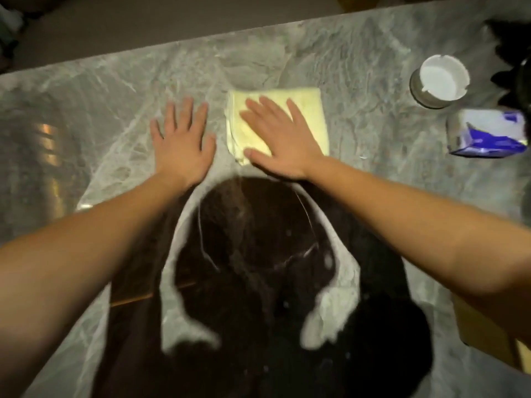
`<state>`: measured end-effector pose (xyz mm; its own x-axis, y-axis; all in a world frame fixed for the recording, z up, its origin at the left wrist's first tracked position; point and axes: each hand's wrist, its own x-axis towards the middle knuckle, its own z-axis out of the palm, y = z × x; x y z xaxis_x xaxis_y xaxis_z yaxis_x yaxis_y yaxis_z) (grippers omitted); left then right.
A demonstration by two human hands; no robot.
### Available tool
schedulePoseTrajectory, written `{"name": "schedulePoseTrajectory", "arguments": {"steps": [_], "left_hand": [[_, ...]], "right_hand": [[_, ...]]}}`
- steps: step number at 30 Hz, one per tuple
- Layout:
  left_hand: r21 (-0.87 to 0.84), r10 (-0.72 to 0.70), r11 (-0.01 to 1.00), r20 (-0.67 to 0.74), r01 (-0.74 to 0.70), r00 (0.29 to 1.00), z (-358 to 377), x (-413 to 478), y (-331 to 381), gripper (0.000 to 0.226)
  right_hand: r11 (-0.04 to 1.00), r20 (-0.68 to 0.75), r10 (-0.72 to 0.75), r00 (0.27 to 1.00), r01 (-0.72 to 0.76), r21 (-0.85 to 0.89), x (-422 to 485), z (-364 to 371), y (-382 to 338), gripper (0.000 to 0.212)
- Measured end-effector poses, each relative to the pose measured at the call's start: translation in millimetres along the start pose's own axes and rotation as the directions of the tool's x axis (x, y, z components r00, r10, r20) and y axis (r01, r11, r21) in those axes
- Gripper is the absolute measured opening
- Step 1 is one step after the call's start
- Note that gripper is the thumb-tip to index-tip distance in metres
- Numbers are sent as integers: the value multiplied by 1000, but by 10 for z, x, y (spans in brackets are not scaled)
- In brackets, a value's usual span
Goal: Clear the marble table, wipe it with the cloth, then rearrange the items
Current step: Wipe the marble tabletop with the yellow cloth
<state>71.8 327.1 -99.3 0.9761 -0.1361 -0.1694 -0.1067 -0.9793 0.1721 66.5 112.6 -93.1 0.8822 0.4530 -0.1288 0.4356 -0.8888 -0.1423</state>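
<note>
A folded pale-yellow cloth (304,110) lies on the grey marble table (115,90), a little beyond the middle. My right hand (280,139) presses flat on the cloth's left half, fingers straight and spread. My left hand (182,139) rests flat on the bare marble just left of the cloth, fingers spread, not touching it. Both forearms reach in from the bottom corners.
A white ashtray (441,81) sits at the right, with a blue-and-white tissue pack (485,133) just in front of it. A dark object (514,67) stands at the far right edge. My dark reflection covers the near marble. The table's far edge runs diagonally across the top.
</note>
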Motion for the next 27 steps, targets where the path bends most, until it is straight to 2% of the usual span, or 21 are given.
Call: {"name": "schedulePoseTrajectory", "arguments": {"steps": [4, 6, 9, 13, 15, 17, 20, 23, 25, 27], "left_hand": [[65, 209, 976, 30, -210, 978, 218, -634, 369, 52], [122, 280, 952, 35, -282, 959, 287, -867, 429, 51], [58, 244, 968, 24, -245, 969, 295, -981, 473, 52], [-21, 224, 974, 11, -223, 975, 286, -1007, 520, 54], [-29, 224, 974, -14, -225, 974, 297, -1017, 510, 53], [-65, 210, 975, -38, -212, 977, 309, -1027, 507, 52], [-109, 181, 976, -73, -188, 981, 306, -1001, 532, 52], [-101, 164, 979, -103, -174, 981, 320, -965, 570, 56], [-98, 147, 983, -106, -158, 983, 308, -885, 607, 58], [-106, 125, 985, -84, -133, 989, 267, -711, 654, 59]], "right_hand": [[997, 40, 29, 999, -26, -78, -781, 218, -240, 75], [999, 38, 38, 999, -38, 1, -1194, 262, -368, 76], [980, 10, 13, 1000, -15, 199, -1883, 263, -620, 77], [966, -74, -5, 997, 24, 256, -2423, 297, -825, 82], [970, -71, 32, 997, -14, 242, -2439, 331, -836, 82], [987, -100, 56, 993, -40, 158, -2422, 378, -839, 73], [997, -112, 7, 994, 1, 74, -2310, 416, -735, 67], [984, -81, 95, 992, -82, 159, -1920, 351, -441, 68], [993, -84, 109, 990, -106, 43, -1541, 285, -204, 63], [994, -90, 108, 990, -107, 13, -1147, 214, 47, 62]]}}
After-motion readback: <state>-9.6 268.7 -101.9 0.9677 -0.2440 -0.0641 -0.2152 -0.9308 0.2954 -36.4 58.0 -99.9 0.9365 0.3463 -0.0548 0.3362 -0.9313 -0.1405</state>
